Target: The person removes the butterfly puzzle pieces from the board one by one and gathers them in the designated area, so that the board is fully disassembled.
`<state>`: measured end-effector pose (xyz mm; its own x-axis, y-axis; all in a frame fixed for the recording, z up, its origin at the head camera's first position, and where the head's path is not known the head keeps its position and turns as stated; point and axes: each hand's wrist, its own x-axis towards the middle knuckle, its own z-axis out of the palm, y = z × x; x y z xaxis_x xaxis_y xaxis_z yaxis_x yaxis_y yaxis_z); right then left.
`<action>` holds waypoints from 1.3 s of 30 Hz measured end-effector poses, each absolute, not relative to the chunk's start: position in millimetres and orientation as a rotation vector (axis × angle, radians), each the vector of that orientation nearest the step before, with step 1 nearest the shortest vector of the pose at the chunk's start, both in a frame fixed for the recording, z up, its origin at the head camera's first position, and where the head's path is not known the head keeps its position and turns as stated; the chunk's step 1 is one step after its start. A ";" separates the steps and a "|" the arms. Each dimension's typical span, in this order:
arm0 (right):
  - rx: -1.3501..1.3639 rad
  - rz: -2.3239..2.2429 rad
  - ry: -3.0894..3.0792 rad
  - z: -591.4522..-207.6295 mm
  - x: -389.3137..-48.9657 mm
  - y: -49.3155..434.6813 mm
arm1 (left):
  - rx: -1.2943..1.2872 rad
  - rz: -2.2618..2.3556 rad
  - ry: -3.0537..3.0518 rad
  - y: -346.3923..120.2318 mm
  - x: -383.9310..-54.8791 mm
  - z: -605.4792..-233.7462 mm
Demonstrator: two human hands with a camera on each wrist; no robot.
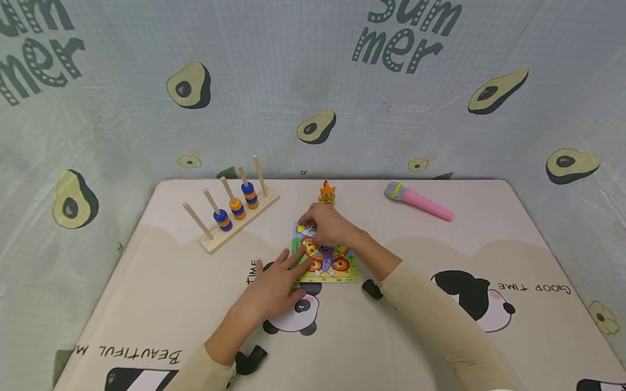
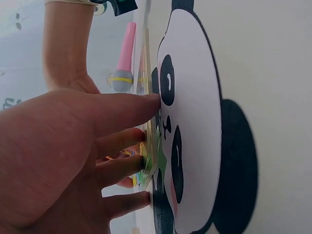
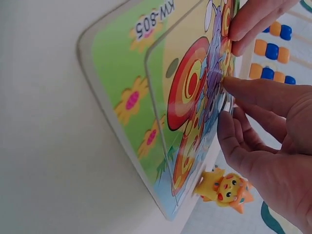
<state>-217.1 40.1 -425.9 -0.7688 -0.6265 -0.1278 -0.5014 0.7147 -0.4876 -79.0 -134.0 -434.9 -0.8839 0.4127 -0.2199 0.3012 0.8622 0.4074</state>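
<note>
The butterfly puzzle board looks light, stiff and slick, best steadied at its rim; the left hand spreads its fingers there, the right hand pinches a puzzle piece.

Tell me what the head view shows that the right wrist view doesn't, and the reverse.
Only the head view shows the pink microphone, the printed panda face on the table cover and the person's beige sleeves.

Only the right wrist view shows a readable KW-805 code on the butterfly puzzle.

Both show that puzzle, the bead stand, the orange-topped toy figure, the left hand and the right hand.
</note>
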 end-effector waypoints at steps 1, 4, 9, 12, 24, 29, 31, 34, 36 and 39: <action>-0.890 -0.629 2.639 -425.8 -216.7 39.9 | 0.535 0.530 2.733 -134.2 -78.9 -435.1; -0.868 -0.641 2.641 -426.3 -216.3 39.6 | 0.538 0.533 2.730 -134.6 -78.9 -436.0; -0.809 -0.698 2.642 -427.7 -216.3 39.2 | 0.559 0.523 2.736 -134.7 -80.0 -436.6; -0.775 -0.718 2.644 -427.8 -216.3 38.9 | 0.567 0.521 2.737 -134.9 -80.5 -436.6; -0.705 -0.799 2.628 -424.8 -216.6 44.2 | 0.551 0.535 2.718 -136.4 -79.8 -436.8; -0.700 -0.833 2.630 -420.2 -215.3 47.3 | 0.538 0.545 2.707 -137.0 -79.4 -436.9; -0.696 -0.845 2.632 -418.3 -214.3 49.3 | 0.539 0.545 2.705 -137.2 -79.4 -437.3; -0.694 -0.867 2.635 -416.6 -213.2 53.7 | 0.541 0.548 2.704 -137.2 -79.6 -438.1; -0.694 -0.872 2.642 -416.2 -213.0 57.2 | 0.541 0.547 2.703 -137.3 -79.6 -438.4; -0.687 -0.879 2.642 -416.0 -212.8 63.2 | 0.536 0.546 2.699 -137.6 -79.4 -439.0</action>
